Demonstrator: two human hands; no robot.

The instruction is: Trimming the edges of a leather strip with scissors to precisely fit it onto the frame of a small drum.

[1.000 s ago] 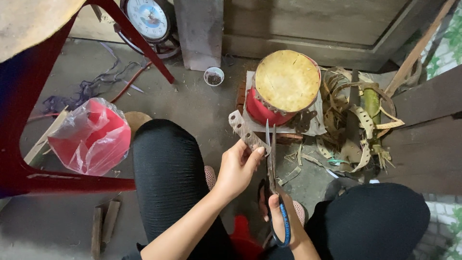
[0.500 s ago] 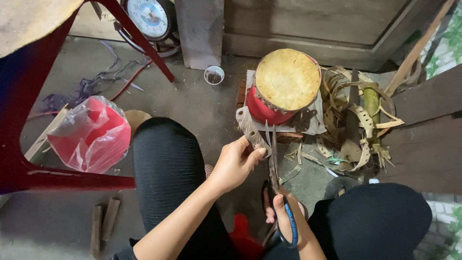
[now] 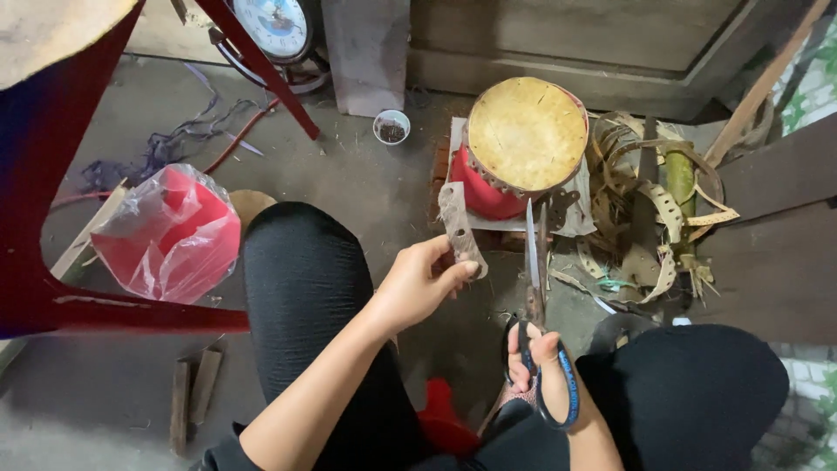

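My left hand (image 3: 423, 283) pinches a grey-brown strip of hide (image 3: 459, 228) with punched holes, holding it upright above my knees. My right hand (image 3: 542, 362) grips black-handled scissors (image 3: 534, 288), their blades slightly parted and pointing away from me, just right of the strip and apart from it. Beyond them stands a small red drum (image 3: 521, 144) with a tan skin top, resting on a grey sheet.
A heap of cut hide strips and a green bamboo piece (image 3: 656, 205) lies right of the drum. A red stool in clear plastic (image 3: 167, 234) sits left, beside a red table leg (image 3: 105, 301). A small white cup (image 3: 391, 126) and a clock (image 3: 277, 24) are farther back.
The strip has come away from the scissor blades and moved left with my left hand. The scissors have shifted slightly right, their blades now free of the strip.
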